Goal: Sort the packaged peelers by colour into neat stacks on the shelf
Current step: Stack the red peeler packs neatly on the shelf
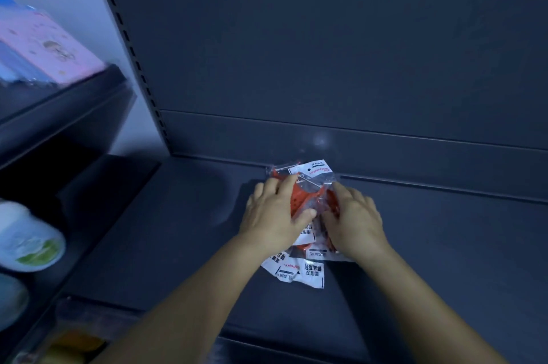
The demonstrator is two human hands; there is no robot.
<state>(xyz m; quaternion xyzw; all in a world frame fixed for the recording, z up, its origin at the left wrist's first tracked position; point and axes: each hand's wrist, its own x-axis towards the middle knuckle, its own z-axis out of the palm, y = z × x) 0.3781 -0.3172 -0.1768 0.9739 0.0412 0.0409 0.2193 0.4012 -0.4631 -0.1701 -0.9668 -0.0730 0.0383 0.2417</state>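
Dark grey metal shelf with matching back panel; slotted upright at left. Dim, bluish light. Neighbouring bay at left: pink box above, white bottle below, both blurred. Small heap of packaged peelers near the back of the shelf, orange-red inside clear bags with white printed cards; exact count hidden under the hands. Long axis of the heap roughly front to back. Left hand and right hand on top, fingers curled over the bags, gripping them from either side.
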